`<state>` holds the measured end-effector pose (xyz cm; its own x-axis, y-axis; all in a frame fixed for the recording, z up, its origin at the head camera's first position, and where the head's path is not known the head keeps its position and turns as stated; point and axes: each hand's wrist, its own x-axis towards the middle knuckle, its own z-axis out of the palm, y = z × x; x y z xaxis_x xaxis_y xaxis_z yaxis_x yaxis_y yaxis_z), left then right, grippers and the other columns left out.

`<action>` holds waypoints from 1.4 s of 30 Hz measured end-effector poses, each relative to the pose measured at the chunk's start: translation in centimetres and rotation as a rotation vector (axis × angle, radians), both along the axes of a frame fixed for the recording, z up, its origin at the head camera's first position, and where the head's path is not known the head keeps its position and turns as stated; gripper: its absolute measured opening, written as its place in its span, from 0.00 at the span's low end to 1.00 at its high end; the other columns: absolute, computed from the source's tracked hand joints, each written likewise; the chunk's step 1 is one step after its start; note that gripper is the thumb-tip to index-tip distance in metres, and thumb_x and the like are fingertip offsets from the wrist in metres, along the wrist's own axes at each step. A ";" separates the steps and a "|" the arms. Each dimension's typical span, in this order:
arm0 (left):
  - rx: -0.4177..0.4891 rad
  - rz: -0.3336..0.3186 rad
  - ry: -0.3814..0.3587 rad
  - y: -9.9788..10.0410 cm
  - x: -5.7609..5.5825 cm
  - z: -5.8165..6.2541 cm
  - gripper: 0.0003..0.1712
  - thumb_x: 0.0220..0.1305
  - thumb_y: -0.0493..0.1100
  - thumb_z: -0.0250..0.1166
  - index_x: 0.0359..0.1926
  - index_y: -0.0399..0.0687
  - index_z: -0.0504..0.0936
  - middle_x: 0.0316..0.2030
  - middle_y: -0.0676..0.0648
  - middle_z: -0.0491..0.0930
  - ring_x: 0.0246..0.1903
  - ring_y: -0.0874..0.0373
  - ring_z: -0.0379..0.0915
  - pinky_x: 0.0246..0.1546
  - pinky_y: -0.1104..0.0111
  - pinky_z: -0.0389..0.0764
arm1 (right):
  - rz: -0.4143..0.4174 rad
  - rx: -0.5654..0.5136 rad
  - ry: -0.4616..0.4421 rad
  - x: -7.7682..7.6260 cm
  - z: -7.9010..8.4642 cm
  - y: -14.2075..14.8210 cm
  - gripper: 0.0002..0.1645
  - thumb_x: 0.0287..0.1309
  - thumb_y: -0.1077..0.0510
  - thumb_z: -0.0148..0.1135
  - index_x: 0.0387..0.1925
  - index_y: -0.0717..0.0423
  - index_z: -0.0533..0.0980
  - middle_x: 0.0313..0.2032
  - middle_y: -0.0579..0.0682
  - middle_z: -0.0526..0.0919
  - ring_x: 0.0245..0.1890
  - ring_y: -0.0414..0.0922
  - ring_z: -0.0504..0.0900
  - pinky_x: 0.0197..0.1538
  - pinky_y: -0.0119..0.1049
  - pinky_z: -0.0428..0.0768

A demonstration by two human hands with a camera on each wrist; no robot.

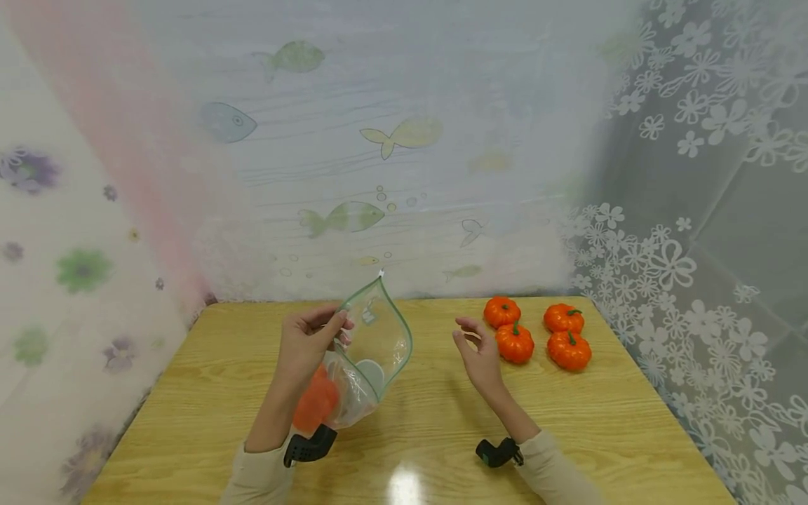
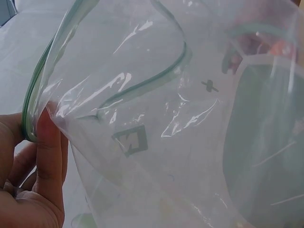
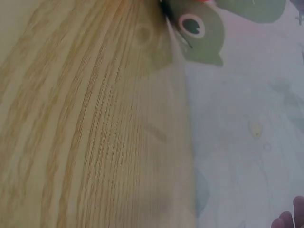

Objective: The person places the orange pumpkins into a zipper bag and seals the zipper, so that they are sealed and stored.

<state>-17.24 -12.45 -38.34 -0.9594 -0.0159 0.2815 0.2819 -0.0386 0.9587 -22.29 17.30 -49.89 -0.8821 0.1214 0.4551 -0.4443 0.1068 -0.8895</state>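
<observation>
Bag hangs from my left grip, which pinches its green rim, gaping rightward. I have the right grip empty and loosely curved; it is nearer to the 4 orange pumpkins, which sit to its right on the table.

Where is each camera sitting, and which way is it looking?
Head: worn on the person's head, facing forward and down at the table, clear bag, orange pumpkins and painted wall; the left hand, right hand and forearms show.
Left wrist: worn there, facing the bag up close; left-hand fingers show at the left.
Right wrist: worn there, facing the table and wall; only fingertips show, bottom right.
Shared: head and left wrist both show the left hand pinching the bag.
</observation>
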 end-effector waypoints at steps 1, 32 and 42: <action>0.001 0.001 -0.001 0.0 0.0 0.0 0.11 0.71 0.37 0.66 0.48 0.34 0.86 0.27 0.54 0.87 0.22 0.63 0.82 0.23 0.73 0.81 | -0.013 0.001 -0.023 -0.2 -0.1 0.4 0.16 0.70 0.66 0.61 0.57 0.68 0.76 0.55 0.61 0.79 0.55 0.51 0.75 0.57 0.25 0.75; 0.029 -0.032 0.002 -0.6 0.5 -0.4 0.11 0.71 0.38 0.66 0.48 0.33 0.85 0.28 0.52 0.87 0.22 0.62 0.82 0.24 0.71 0.84 | -0.252 0.199 -0.179 -1.8 -2.6 10.6 0.40 0.63 0.68 0.68 0.71 0.74 0.60 0.69 0.72 0.65 0.71 0.66 0.63 0.74 0.56 0.62; 0.032 -0.026 0.017 -1.1 0.9 -1.3 0.13 0.71 0.39 0.66 0.49 0.30 0.85 0.29 0.51 0.87 0.22 0.61 0.82 0.25 0.70 0.85 | -0.254 0.329 -0.280 -1.7 -2.6 11.7 0.46 0.63 0.60 0.71 0.74 0.70 0.58 0.73 0.68 0.61 0.74 0.65 0.58 0.75 0.59 0.61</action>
<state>-16.38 -13.51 -39.61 -0.9547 -0.0006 0.2977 0.2968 -0.0769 0.9518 -23.99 28.98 -52.51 -0.9373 0.2376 0.2551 -0.1167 0.4757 -0.8718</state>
